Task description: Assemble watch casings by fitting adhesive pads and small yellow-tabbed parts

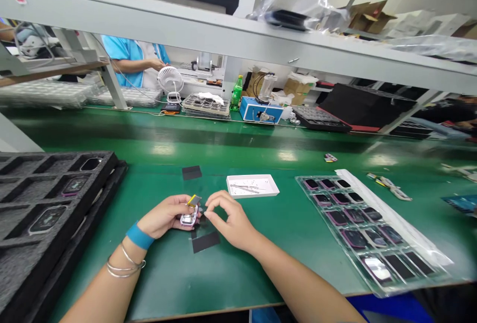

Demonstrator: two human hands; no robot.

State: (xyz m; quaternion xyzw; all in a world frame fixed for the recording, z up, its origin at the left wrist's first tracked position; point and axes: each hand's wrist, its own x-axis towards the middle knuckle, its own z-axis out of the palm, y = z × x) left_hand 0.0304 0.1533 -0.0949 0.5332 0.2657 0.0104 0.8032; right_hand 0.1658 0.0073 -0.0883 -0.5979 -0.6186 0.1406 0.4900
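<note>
My left hand (172, 215) holds a small smartwatch case (189, 216) with a purple rim, its inside facing up. A yellow-and-grey battery (194, 201) stands tilted at the case's upper edge, by my left thumb. Just right of the case, my right hand (230, 217) has thumb and index finger pinched together; whatever lies between the tips is too small to make out. Beneath the hands, a black rectangular sheet (206, 242) lies on the green table (223, 283), and another black sheet (191, 172) lies farther back.
A white tray (274, 189) with tweezers and tiny parts stands beyond my right hand. At right lies a clear blister tray (337, 236) of watch parts; at left, a stack of black foam trays (108, 174). A shelf beam (186, 22) crosses overhead. Across the bench, a person in blue works near a fan (170, 80).
</note>
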